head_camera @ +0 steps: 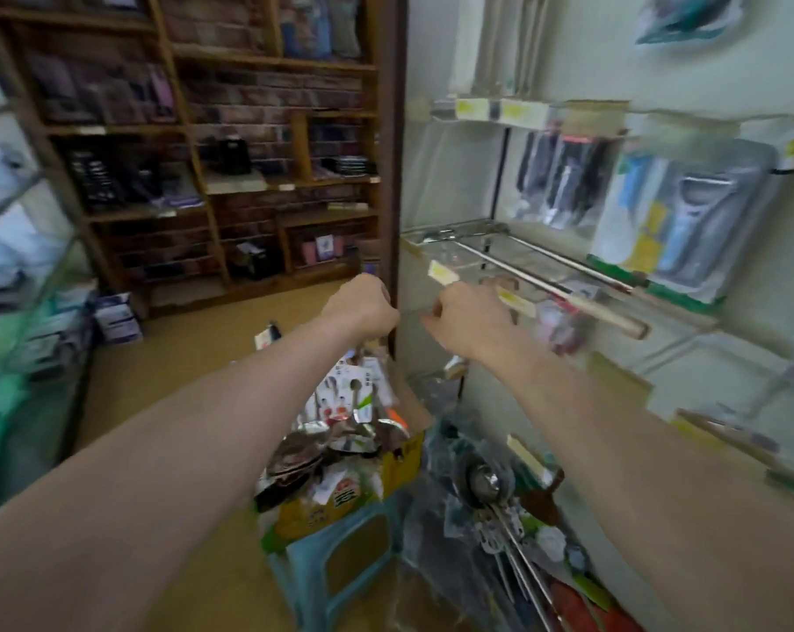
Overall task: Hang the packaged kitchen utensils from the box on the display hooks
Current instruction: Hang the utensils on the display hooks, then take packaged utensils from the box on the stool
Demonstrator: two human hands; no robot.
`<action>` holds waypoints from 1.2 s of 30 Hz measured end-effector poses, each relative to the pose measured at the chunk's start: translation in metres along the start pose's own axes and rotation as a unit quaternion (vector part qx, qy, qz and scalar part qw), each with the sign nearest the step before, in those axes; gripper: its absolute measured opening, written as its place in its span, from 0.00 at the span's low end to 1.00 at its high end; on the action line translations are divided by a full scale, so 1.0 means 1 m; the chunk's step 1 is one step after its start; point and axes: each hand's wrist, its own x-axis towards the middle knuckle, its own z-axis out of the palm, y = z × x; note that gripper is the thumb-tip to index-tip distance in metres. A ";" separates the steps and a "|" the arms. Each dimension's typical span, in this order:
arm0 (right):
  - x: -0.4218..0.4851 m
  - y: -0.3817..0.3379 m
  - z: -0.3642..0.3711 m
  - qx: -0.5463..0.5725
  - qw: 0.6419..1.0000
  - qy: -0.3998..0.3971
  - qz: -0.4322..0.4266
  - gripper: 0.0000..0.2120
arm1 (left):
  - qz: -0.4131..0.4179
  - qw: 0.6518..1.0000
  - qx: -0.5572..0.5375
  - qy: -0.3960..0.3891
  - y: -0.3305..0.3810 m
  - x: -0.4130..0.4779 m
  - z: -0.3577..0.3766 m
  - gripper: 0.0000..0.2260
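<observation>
A blurred clear packet (417, 312) is seemingly pinched in the curled grips of left hand (361, 307) and right hand (470, 321) beside the display hook (545, 285), above the box (404, 453); its hole should be lined up squarely first

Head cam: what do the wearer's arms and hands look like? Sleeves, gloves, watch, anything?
The left forearm and right forearm are bare to the frame edge, no sleeve in view. The left hand and right hand are ungloved. No watch or band on either wrist. Rings: cannot tell, fingers mostly hidden and blurred.
</observation>
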 end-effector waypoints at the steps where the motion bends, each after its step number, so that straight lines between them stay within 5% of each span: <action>1: 0.010 -0.012 0.010 0.000 1.000 -0.006 -0.010 0.13 | -0.018 1.000 0.001 0.001 -0.015 0.005 -0.006 0.07; 19: 0.162 -0.156 0.196 0.006 0.979 -0.184 -0.086 0.13 | -0.251 0.966 0.002 -0.064 -0.269 0.102 -0.011 0.07; 33: 0.248 -0.188 0.309 -0.003 0.972 -0.224 -0.074 0.08 | -0.280 0.954 -0.019 -0.108 -0.361 0.181 0.042 0.11; 36: 0.262 -0.190 0.326 -0.006 0.974 -0.216 -0.073 0.09 | -0.279 0.952 -0.025 -0.124 -0.373 0.193 0.054 0.06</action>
